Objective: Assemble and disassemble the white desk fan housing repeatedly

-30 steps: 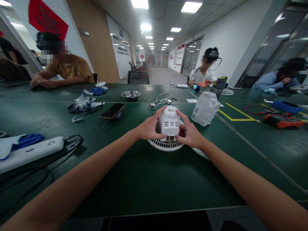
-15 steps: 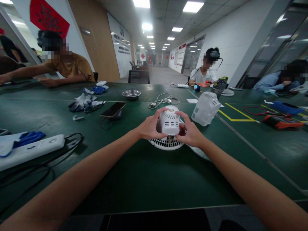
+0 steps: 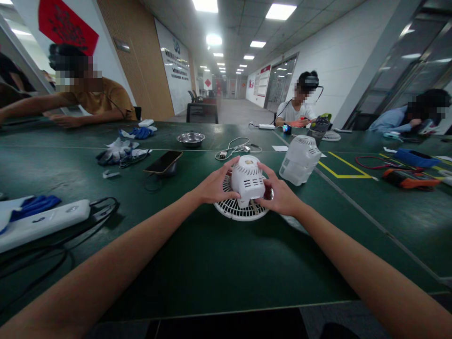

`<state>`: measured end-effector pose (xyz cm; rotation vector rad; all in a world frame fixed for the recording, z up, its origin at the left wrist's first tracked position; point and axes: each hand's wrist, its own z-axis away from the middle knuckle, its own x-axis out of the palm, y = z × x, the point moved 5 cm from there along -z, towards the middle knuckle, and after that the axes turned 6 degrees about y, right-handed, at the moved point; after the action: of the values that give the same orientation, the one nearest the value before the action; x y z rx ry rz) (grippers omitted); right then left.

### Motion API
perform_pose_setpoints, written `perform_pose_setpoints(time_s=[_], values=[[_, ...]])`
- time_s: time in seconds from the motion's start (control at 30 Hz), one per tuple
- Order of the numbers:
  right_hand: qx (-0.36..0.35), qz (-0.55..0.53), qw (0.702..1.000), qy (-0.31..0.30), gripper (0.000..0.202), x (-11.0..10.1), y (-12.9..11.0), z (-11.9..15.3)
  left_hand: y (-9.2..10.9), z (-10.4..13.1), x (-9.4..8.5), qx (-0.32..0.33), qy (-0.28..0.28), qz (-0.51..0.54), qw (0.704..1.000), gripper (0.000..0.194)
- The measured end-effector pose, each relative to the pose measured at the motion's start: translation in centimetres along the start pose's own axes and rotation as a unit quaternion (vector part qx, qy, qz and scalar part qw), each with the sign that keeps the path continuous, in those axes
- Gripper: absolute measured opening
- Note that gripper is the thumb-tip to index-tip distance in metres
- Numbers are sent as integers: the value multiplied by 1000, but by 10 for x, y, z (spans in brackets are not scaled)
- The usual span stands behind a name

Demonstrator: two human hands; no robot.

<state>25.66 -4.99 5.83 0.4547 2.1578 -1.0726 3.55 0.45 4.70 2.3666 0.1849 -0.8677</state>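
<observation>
A white vented plastic housing (image 3: pixel 248 181) is held between my two hands, above a round white fan grille (image 3: pixel 240 212) that lies on the green table. My left hand (image 3: pixel 217 185) grips the housing's left side, thumb low and fingers near the top. On the other side, my right hand (image 3: pixel 280 192) holds it with thumb and index finger, and a small shiny part shows beside those fingers. The back of the grille is hidden behind the housing and my hands.
Behind my right hand stands a translucent white container (image 3: pixel 300 160). A phone (image 3: pixel 164 162), gloves (image 3: pixel 118 153), a metal bowl (image 3: pixel 190 138) and a white cable (image 3: pixel 236 149) lie around. A power strip (image 3: pixel 52 223) is at left, an orange meter (image 3: pixel 409 179) at right. Several people sit beyond.
The housing has turned and tilted slightly between my hands, so a lower tab now shows at its front. Both hands still hold it, and the view has shifted a little.
</observation>
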Motion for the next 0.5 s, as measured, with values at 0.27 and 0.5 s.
perform_pose_setpoints(time_s=[0.27,0.5], values=[[-35,31,997,55,93,-20,15,-2,-67,19,-23,-207,112,-61,970,53],[-22,30,997,74,92,-9,10,-2,-74,20,-13,-274,35,-103,956,49]])
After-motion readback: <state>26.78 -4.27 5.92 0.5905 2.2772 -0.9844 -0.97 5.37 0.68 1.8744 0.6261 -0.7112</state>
